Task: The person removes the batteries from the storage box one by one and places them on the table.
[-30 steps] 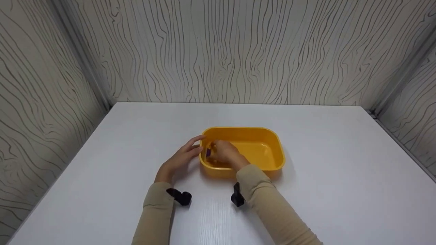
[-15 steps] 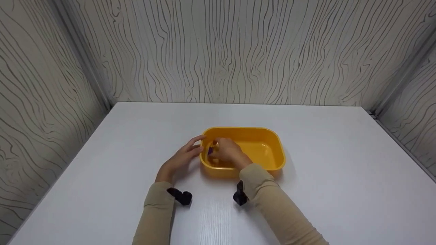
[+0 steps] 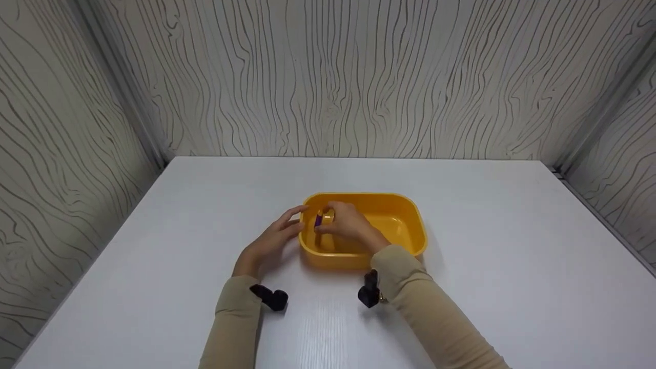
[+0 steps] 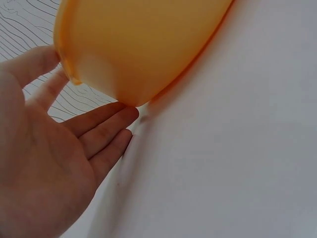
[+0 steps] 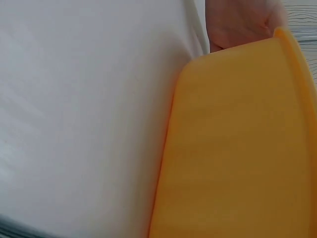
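Observation:
A yellow rectangular tub (image 3: 389,253) stands on the white table. My left hand (image 3: 271,238) is at its left end, fingertips right at the rim; in the left wrist view its fingers (image 4: 106,126) lie fairly straight against the tub's outer wall. My right hand (image 3: 351,223) is inside the tub near the left end. Between its thumb and fingers it holds a small, narrow-looking purple-and-yellow thing (image 3: 318,219), whose kind I cannot tell. In the right wrist view the tub's outer wall (image 5: 237,144) hides the right hand, and part of the left hand (image 5: 242,25) shows beyond it.
The white tabletop (image 3: 492,246) spreads around the tub on all sides. Wood-grain patterned panels (image 3: 333,77) rise behind the table and along both sides. A small black camera (image 3: 274,298) sits at the left wrist.
My right hand has shifted slightly right and upward inside the tub, the purple-and-yellow thing moving with it and tilting a little. The left hand and the tub have stayed in place.

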A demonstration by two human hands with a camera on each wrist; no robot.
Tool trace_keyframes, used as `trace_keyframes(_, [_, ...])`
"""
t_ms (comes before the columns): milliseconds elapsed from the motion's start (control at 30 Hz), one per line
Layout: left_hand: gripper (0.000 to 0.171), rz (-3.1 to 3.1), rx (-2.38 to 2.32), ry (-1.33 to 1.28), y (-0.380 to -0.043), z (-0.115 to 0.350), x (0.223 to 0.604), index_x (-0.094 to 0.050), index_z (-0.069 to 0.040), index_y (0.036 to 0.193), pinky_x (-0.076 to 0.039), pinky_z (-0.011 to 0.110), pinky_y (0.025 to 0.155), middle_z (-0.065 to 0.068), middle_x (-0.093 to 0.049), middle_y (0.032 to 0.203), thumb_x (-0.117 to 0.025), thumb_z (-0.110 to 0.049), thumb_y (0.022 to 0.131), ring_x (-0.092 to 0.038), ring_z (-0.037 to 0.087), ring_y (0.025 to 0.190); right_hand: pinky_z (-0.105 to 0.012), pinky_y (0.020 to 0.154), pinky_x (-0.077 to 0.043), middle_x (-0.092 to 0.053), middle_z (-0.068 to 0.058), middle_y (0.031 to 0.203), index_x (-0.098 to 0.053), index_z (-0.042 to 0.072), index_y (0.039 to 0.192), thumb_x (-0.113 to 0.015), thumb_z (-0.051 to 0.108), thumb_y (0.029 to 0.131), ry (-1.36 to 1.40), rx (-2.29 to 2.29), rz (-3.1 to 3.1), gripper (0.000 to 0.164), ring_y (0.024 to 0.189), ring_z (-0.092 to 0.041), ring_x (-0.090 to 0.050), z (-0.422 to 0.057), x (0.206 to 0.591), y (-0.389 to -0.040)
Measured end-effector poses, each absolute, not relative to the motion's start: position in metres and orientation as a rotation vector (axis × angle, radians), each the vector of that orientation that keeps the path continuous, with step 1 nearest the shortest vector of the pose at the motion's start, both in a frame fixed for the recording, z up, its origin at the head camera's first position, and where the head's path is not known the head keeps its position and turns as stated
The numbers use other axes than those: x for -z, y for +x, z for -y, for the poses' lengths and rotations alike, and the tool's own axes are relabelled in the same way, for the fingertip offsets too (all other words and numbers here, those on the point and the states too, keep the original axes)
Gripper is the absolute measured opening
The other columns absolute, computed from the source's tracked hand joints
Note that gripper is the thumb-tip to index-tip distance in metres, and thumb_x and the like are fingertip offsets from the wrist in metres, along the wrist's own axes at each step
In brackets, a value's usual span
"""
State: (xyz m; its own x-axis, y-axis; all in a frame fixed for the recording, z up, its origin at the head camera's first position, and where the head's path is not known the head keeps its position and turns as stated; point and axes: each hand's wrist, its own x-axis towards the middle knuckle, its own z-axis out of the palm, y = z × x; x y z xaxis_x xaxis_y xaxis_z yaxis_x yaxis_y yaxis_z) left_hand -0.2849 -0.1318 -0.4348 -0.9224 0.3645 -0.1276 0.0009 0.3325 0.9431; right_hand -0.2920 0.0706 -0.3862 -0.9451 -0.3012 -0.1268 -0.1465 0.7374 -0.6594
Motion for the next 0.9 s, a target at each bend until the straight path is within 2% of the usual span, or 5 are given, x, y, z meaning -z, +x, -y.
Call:
trace_keyframes(200, [0.049,-2.307,-1.594,0.303,-0.285,0.133,0.435,-0.039,-0.043,0.142,-0.014,0.065,0.120,0.006,-0.038,0.156,-0.050,-0.052,0.095,-0.031,0.033,0.147,-0.036,0.098,-0.053,-0.063,-0.010,0.121,-0.057,0.010,0.125,-0.074,0.031,0.084,-0.336,0.999,-2.717,0.049,0.096,-0.021,-0.054,-0.073,0.379,-0.289])
trace_keyframes(400, [0.049,-2.288,-1.599,0.287,-0.285,0.133,0.435,-0.039,-0.045,0.142,-0.015,0.064,0.120,0.007,-0.040,0.155,-0.050,-0.053,0.094,-0.035,0.032,0.145,-0.036,0.099,-0.052,-0.062,-0.010,0.123,-0.057,0.009,0.127,-0.074,0.030,0.085,-0.322,1.001,-2.727,0.050,0.097,-0.020,-0.053,-0.076,0.378,-0.288])
trace_keyframes(500, [0.049,-2.294,-1.600,0.297,-0.284,0.133,0.435,-0.039,-0.044,0.142,-0.016,0.063,0.120,0.007,-0.039,0.155,-0.049,-0.052,0.095,-0.035,0.032,0.145,-0.029,0.088,-0.053,-0.063,-0.009,0.114,-0.057,0.008,0.127,-0.074,0.029,0.085,-0.327,1.012,-2.724,0.050,0.092,-0.018,-0.052,-0.079,0.379,-0.288])
trace_keyframes(633, [0.049,-2.303,-1.600,0.322,-0.284,0.134,0.436,-0.038,-0.042,0.143,-0.016,0.063,0.120,0.008,-0.039,0.155,-0.049,-0.051,0.096,-0.036,0.033,0.145,-0.021,0.068,-0.044,-0.061,-0.008,0.099,-0.057,0.006,0.128,-0.074,0.029,0.084,-0.364,1.044,-2.721,0.052,0.081,-0.015,-0.049,-0.085,0.378,-0.287])
trace_keyframes(900, [0.049,-2.278,-1.609,0.286,-0.285,0.133,0.436,-0.039,-0.045,0.141,-0.012,0.065,0.120,0.008,-0.041,0.154,-0.050,-0.053,0.094,-0.037,0.033,0.144,-0.019,0.061,-0.039,-0.056,-0.004,0.086,-0.059,0.002,0.125,-0.074,0.029,0.084,-0.405,1.176,-2.679,0.051,0.074,-0.013,-0.046,-0.098,0.375,-0.279])
